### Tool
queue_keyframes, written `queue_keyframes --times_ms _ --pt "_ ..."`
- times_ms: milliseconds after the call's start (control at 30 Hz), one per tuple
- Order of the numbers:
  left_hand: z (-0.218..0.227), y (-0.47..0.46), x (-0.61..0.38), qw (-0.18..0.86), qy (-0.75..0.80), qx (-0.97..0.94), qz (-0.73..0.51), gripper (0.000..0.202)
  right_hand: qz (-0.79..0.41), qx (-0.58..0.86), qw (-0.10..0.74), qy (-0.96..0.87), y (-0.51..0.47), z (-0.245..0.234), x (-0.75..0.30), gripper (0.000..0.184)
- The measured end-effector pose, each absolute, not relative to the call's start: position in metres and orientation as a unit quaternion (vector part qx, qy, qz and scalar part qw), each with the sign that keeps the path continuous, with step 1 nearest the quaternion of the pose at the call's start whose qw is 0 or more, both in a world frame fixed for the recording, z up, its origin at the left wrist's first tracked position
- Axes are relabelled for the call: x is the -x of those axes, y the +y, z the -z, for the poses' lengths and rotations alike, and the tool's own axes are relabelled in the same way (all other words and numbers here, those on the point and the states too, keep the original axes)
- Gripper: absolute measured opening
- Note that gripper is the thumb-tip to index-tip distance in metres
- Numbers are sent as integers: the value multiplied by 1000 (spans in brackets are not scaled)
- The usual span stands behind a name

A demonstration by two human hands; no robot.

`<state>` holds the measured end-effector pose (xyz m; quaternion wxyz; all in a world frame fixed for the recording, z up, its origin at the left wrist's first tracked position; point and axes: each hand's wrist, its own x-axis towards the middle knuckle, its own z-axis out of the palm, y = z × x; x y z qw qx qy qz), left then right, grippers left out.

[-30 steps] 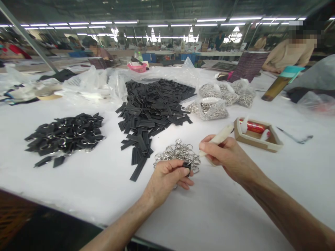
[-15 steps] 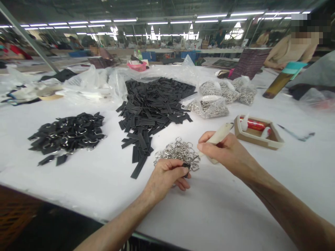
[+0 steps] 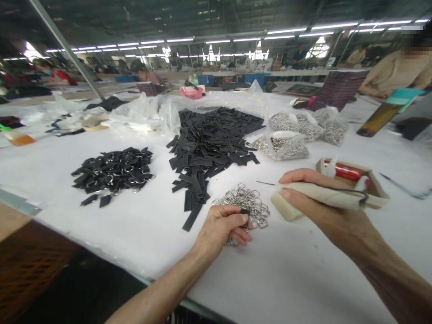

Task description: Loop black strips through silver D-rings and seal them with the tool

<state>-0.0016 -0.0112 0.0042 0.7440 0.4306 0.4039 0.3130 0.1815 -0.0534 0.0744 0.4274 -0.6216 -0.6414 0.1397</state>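
My left hand [image 3: 226, 225] pinches a small folded black strip [image 3: 244, 217] between thumb and fingers. Whether a ring sits in its fold is hidden. Just behind that hand lies a pile of silver metal rings [image 3: 248, 198]. My right hand [image 3: 310, 193] is closed around an awl-like tool [image 3: 320, 192] with a pale wrapped handle, its thin dark tip pointing left above the table. Below the tool rests a cream-coloured block [image 3: 285, 208]. Beyond the rings spreads a big heap of flat black strips [image 3: 212, 144]. On the left is a pile of black strips looped through rings [image 3: 113, 173].
Clear bags of rings [image 3: 286, 146] stand behind the ring pile. A cardboard box [image 3: 378, 200] holding a red tube is beside my right hand, with a thin tool [image 3: 401, 184] farther right. A turquoise-lidded bottle [image 3: 388, 114] leans near a person [image 3: 394, 67] across the table.
My right hand has drawn the tool rightward, away from my left hand, and turned it nearly level. The left hand keeps its pinch on the strip. The whole view has shifted.
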Motion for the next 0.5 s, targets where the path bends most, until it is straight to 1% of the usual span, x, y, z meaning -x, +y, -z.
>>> queue_keyframes --times_ms 67,167,333,500 --pt "-4 -11 3 744 400 -430 -318 14 -111 586 424 -682 -55 -72 -180 9" --pt "-4 -11 3 741 400 -428 -328 15 -100 542 426 -718 -56 -65 -178 11" --pt "-4 -10 2 728 414 -423 -346 17 -77 512 432 -739 -54 -56 -172 16" --pt "-5 -12 3 706 405 -461 -353 20 -19 501 396 -770 -56 -51 -172 18"
